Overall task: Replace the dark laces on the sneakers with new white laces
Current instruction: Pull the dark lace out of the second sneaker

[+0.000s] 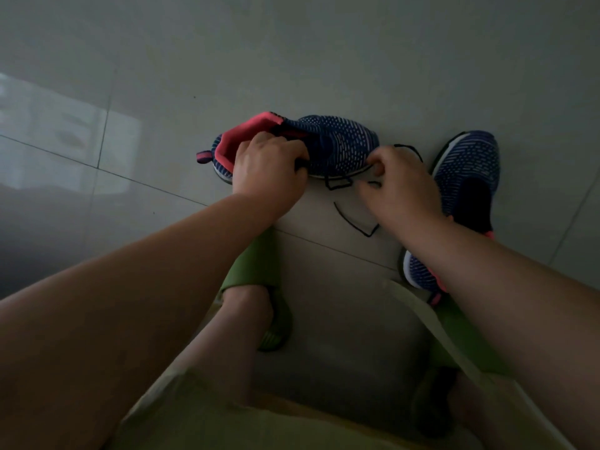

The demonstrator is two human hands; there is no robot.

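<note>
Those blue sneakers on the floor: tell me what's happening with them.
A seated person is unlacing the blue knit sneaker with pink lining that lies on the grey tiled floor. The left hand grips its collar; the right hand pinches the thin dark lace, which trails loose. The second blue sneaker lies beside it.

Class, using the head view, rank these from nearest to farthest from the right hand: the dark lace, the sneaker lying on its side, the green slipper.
1. dark lace, pinched in the right hand.
2. sneaker lying on its side, just left.
3. green slipper, lower left, near the body.
</note>
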